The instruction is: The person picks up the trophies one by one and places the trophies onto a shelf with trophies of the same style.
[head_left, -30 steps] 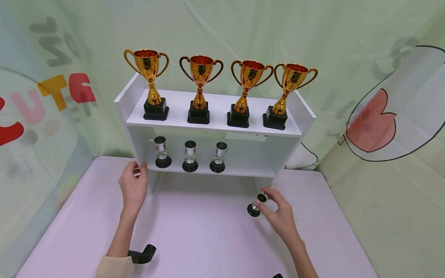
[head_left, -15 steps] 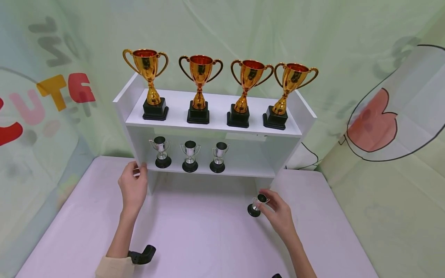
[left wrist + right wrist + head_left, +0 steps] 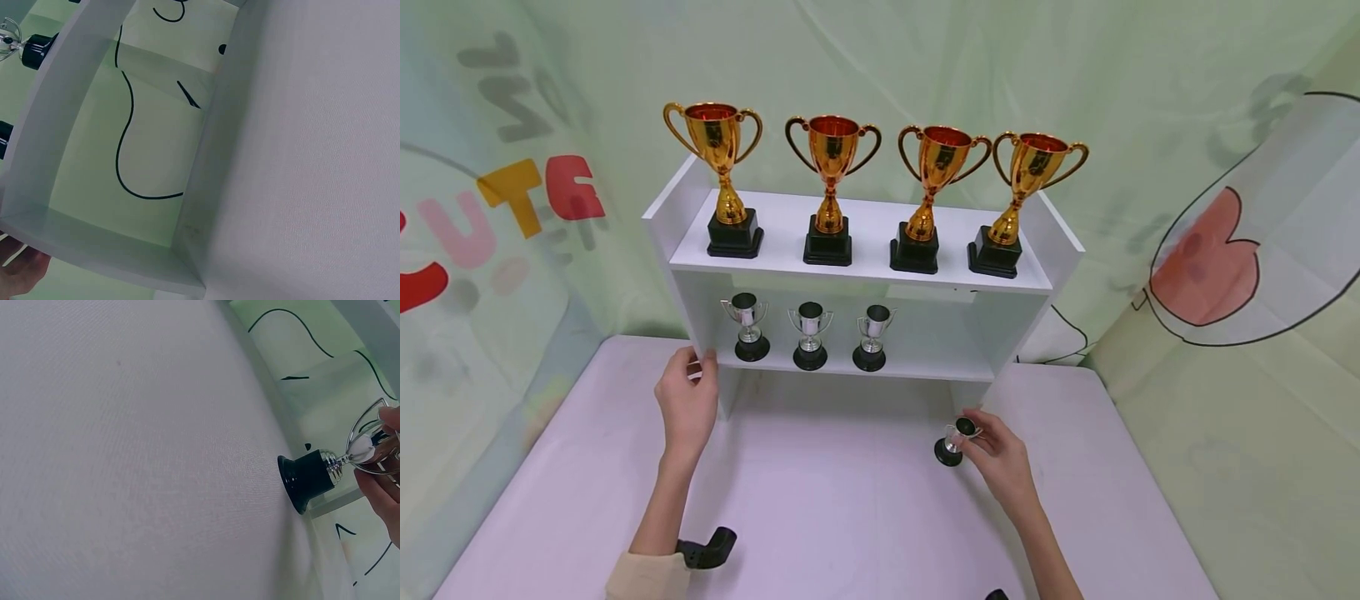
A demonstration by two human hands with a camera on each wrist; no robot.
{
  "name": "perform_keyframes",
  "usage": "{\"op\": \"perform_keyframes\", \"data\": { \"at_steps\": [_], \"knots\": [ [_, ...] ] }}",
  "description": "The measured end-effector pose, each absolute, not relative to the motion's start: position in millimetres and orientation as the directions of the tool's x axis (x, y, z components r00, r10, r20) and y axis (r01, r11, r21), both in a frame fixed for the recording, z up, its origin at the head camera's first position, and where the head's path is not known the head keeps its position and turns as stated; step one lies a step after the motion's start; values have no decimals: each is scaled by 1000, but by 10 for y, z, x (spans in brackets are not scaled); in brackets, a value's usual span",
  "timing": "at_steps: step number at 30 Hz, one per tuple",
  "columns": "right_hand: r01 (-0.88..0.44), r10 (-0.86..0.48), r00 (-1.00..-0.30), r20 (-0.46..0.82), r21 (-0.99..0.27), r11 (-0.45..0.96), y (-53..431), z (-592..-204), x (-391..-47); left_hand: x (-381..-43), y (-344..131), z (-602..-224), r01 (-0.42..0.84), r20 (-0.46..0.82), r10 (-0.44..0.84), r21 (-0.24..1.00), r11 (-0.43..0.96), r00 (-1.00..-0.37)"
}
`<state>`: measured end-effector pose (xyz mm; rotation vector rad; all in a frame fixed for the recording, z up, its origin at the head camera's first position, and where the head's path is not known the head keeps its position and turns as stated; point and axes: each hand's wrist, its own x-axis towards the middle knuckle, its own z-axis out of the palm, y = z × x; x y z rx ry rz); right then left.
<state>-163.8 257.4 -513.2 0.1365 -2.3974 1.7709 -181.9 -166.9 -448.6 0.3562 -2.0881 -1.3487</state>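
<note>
A small silver trophy cup (image 3: pixel 954 438) with a round black base is pinched between the thumb and fingers of my right hand (image 3: pixel 1006 462), near the shelf's right leg. In the right wrist view the fingers are on the bowl and handles of the trophy cup (image 3: pixel 309 477); I cannot tell whether its base touches the table. My left hand (image 3: pixel 688 404) holds the lower left side panel of the white shelf (image 3: pixel 857 375), fingers curled at its edge. On the shelf's middle board stand silver trophy cups, the left one (image 3: pixel 748 327), a middle one (image 3: pixel 810 335) and a right one (image 3: pixel 872 337).
Several larger gold trophies line the top board, among them the leftmost (image 3: pixel 727 179) and the rightmost (image 3: pixel 1015 204). A lilac-white cloth covers the table (image 3: pixel 850 500). A patterned curtain (image 3: pixel 872 58) hangs behind, and a black cable (image 3: pixel 1067 354) lies at the back right.
Almost nothing differs. The right hand and its trophy cup stay in nearly the same spot, the left hand stays on the shelf, and the head view shifts slightly.
</note>
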Motion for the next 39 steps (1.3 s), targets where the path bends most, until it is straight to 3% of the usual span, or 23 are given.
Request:
{"op": "perform_keyframes", "data": {
  "at_steps": [10, 18, 39],
  "knots": [
    [-142, 40, -986, 163, -938, 317, 2551, -5096, -1606, -1827, -1672, -4494, 108, 352, -527, 893, 438, -773],
    [-259, 15, -959, 284, -893, 369, 2526, -5030, -1593, -1812, -1661, -4471, 116, 355, -526, 894, 434, -773],
    [-377, -55, -920, 388, -836, 400, 2402, -4637, -1440, -1814, -1668, -4493, 99, 350, -528, 890, 444, -774]
  ]
}}
